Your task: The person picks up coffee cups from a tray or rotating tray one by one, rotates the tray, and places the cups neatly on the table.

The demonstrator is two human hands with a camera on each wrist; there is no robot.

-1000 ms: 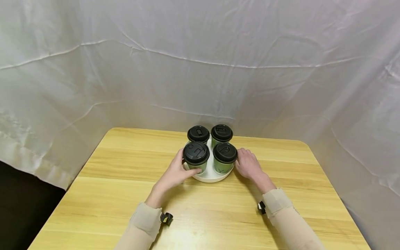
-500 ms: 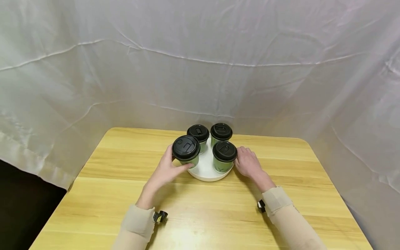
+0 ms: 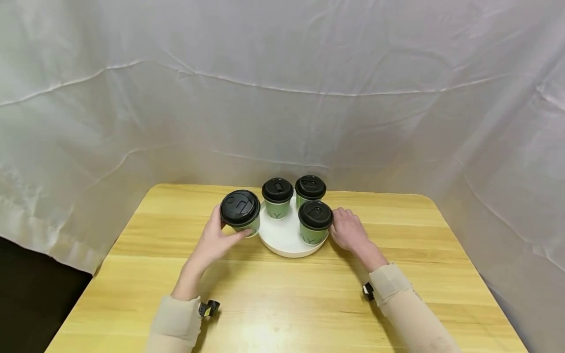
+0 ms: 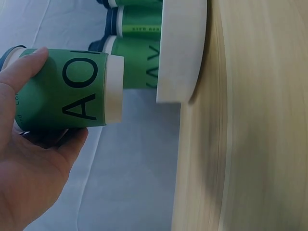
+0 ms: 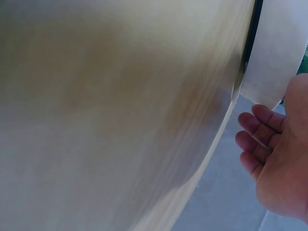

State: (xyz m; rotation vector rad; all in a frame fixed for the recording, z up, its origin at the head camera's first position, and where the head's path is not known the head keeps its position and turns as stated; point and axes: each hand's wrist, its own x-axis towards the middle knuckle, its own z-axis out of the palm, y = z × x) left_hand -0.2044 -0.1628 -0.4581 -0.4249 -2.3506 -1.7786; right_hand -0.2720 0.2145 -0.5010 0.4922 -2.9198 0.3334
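Note:
My left hand [image 3: 211, 243] grips a green paper coffee cup [image 3: 240, 210] with a black lid, thumb on the near side. The left wrist view shows this cup [image 4: 62, 91] raised, its white base off the table, left of a round white tray [image 3: 282, 240]. Three similar cups stand upright on that tray: one at the back left [image 3: 277, 198], one at the back right [image 3: 310, 189] and one at the front right [image 3: 315, 223]. At the tray's right rim, my right hand [image 3: 350, 229] holds the edge, its fingers curled and its thumb partly hidden.
The tray stands near the back of a light wooden table [image 3: 282, 304]. Behind and beside the table hangs a pale grey cloth [image 3: 282, 98]. Each wrist wears a small black camera, with the left camera [image 3: 209, 308] low over the tabletop.
My left hand has lifted its cup from the tray's front left and carried it leftward, past the rim. The back left cup now shows more fully. My right hand has stayed at the tray's right edge.

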